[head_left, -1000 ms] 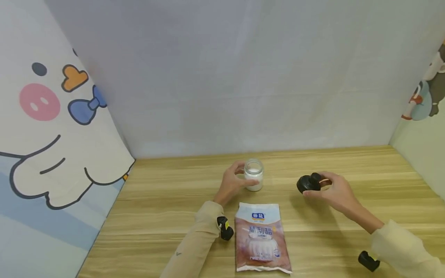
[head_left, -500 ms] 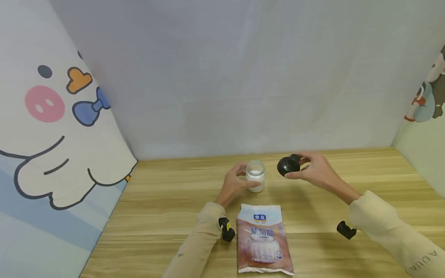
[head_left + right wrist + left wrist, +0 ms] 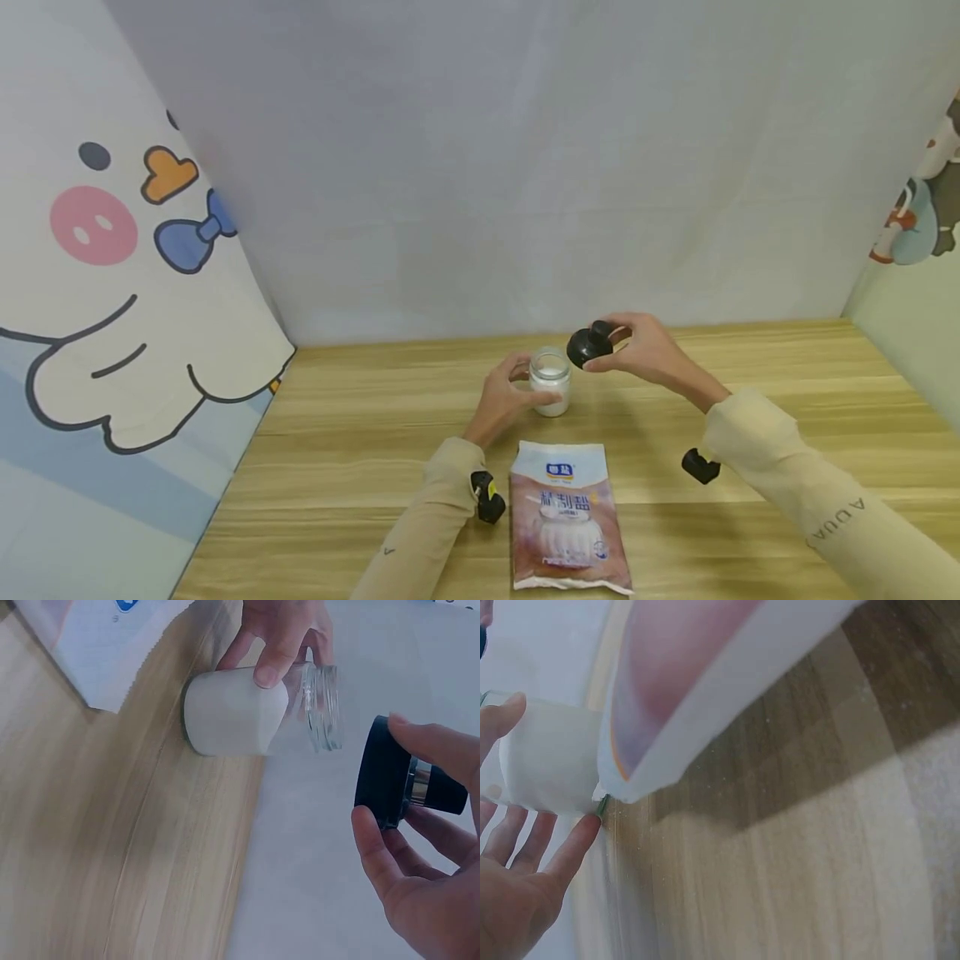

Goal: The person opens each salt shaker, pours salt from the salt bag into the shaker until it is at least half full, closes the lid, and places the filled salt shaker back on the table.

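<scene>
A lidless glass jar point(image 3: 550, 385), part filled with white salt, stands upright on the table. My left hand point(image 3: 506, 396) holds it from the left, thumb on the near side and fingers around the back. In my right hand point(image 3: 645, 350) is a black jar lid point(image 3: 590, 346) with a raised knob, pinched at its edge between thumb and fingers. The lid is in the air to the right of the jar mouth, slightly tilted. In the right wrist view a small gap separates the lid point(image 3: 385, 772) from the threaded glass neck point(image 3: 324, 709).
A printed salt bag point(image 3: 570, 517) lies flat on the wooden table point(image 3: 360, 433) in front of the jar, between my forearms. A pale cloth wall point(image 3: 525, 208) rises behind the table, and a cartoon-printed panel point(image 3: 97, 350) closes the left side.
My right hand has carried the black lid leftward and up, from low on the right to beside the jar mouth. The left hand keeps its hold on the jar.
</scene>
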Demonstrator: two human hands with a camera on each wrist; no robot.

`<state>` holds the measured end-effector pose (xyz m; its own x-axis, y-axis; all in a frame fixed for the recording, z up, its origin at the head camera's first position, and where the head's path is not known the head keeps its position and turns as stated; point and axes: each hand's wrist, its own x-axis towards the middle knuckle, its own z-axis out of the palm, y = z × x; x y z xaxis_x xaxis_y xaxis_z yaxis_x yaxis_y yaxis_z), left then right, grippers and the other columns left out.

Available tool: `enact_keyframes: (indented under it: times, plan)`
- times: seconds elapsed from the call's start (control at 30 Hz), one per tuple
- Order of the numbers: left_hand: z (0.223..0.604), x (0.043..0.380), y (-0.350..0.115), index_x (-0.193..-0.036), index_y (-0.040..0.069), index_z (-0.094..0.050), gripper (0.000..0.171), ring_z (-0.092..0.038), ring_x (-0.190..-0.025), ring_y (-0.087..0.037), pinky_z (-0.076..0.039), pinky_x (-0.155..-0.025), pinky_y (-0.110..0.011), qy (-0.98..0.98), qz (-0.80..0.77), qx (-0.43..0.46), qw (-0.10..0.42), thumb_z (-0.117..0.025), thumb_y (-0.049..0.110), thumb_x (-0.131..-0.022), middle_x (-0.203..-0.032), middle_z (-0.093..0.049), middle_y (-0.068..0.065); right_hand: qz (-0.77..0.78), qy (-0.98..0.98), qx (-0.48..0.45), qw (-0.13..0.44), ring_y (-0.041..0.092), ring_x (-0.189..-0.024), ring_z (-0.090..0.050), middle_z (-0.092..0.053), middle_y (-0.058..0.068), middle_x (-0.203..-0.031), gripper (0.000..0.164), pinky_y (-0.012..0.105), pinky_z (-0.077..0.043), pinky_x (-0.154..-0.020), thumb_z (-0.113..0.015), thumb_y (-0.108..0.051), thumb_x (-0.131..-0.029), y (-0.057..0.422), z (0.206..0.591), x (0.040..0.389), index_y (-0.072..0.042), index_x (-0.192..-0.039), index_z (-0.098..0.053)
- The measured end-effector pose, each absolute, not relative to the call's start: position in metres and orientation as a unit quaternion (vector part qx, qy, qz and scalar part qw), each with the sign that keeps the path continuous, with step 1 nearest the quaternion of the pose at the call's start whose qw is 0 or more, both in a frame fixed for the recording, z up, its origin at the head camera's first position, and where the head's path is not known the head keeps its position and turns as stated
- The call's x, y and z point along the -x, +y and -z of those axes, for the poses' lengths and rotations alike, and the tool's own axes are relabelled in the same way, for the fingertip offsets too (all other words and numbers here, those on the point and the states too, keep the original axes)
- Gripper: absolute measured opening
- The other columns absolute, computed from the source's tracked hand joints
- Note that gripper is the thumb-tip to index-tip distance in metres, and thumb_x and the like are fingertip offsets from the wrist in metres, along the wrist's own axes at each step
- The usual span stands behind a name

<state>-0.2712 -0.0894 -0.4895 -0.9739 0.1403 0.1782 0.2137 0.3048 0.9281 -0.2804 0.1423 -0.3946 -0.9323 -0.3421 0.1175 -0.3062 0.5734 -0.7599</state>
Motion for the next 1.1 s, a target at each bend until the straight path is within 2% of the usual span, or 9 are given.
enact_keyframes:
  times: [0.13, 0.37, 0.67, 0.83, 1.1]
  plan:
    - [0.488, 0.271, -0.090, -0.124, 0.015, -0.057, 0.064, -0.058, -0.107, -0.017, -0.050, -0.093, -0.037, -0.806, 0.581, 0.111, 0.029, -0.087, 0.019, -0.068, -0.116, -0.064, 0.002, 0.427, 0.882, 0.199, 0.025, 0.032, -0.098, -0.059, -0.061, 0.018, -0.115, 0.068, 0.036, -0.056, -0.072, -0.085, -0.028, -0.069, 0.130, 0.394, 0.286, 0.002, -0.124, -0.057]
    - [0.488, 0.271, -0.091, -0.123, 0.018, -0.057, 0.061, -0.057, -0.108, -0.018, -0.051, -0.092, -0.040, -0.805, 0.581, 0.117, 0.030, -0.086, 0.021, -0.069, -0.117, -0.063, 0.003, 0.421, 0.878, 0.225, 0.020, 0.030, -0.094, -0.059, -0.062, 0.015, -0.109, 0.063, 0.036, -0.055, -0.071, -0.086, -0.024, -0.067, 0.113, 0.395, 0.292, 0.001, -0.119, -0.061]
    - [0.489, 0.270, -0.091, -0.121, 0.022, -0.058, 0.057, -0.056, -0.108, -0.016, -0.051, -0.091, -0.036, -0.804, 0.582, 0.115, 0.021, -0.085, 0.023, -0.070, -0.117, -0.061, 0.006, 0.407, 0.876, 0.257, 0.024, 0.027, -0.088, -0.060, -0.063, 0.013, -0.103, 0.057, 0.033, -0.056, -0.069, -0.086, -0.018, -0.065, 0.099, 0.397, 0.295, 0.001, -0.114, -0.064]
    - [0.487, 0.269, -0.090, -0.119, 0.024, -0.058, 0.056, -0.056, -0.109, -0.017, -0.050, -0.091, -0.036, -0.808, 0.579, 0.112, 0.021, -0.085, 0.025, -0.070, -0.119, -0.061, 0.007, 0.391, 0.876, 0.283, 0.014, 0.027, -0.085, -0.059, -0.063, 0.011, -0.094, 0.052, 0.033, -0.055, -0.070, -0.086, -0.016, -0.063, 0.093, 0.400, 0.297, 0.002, -0.108, -0.065]
    - [0.488, 0.269, -0.091, -0.122, 0.022, -0.057, 0.059, -0.056, -0.109, -0.019, -0.050, -0.091, -0.038, -0.812, 0.572, 0.111, 0.024, -0.084, 0.026, -0.070, -0.121, -0.060, 0.005, 0.375, 0.884, 0.276, 0.027, 0.027, -0.082, -0.058, -0.063, 0.010, -0.091, 0.051, 0.033, -0.054, -0.068, -0.087, -0.015, -0.063, 0.090, 0.398, 0.297, 0.002, -0.106, -0.065]
